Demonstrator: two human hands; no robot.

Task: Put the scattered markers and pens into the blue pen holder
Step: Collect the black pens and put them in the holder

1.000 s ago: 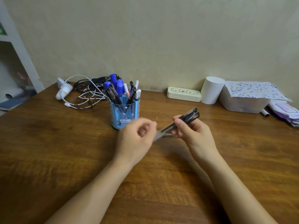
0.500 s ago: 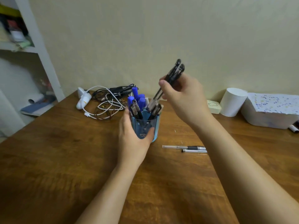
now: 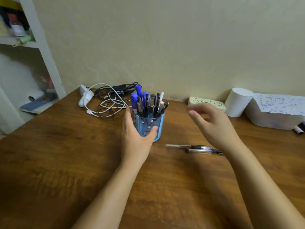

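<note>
The blue pen holder [image 3: 157, 128] stands upright on the wooden table [image 3: 49, 154], filled with several blue markers and dark pens [image 3: 147, 103]. My left hand [image 3: 136, 134] wraps around the holder's near left side. My right hand [image 3: 212, 124] hovers to the right of the holder, fingers spread and holding nothing. Two pens [image 3: 196, 148] lie side by side on the table, just below and left of my right wrist.
A tangle of white and black cables with a white charger [image 3: 105, 100] lies behind the holder. A cream case [image 3: 206, 102], a white roll [image 3: 237, 101] and a white box under dotted paper [image 3: 274, 113] line the wall at right. A shelf [image 3: 29, 63] stands left.
My right hand let go of the bundle of pens into the holder and pulled away to the right, empty. My left hand stays on the holder.
</note>
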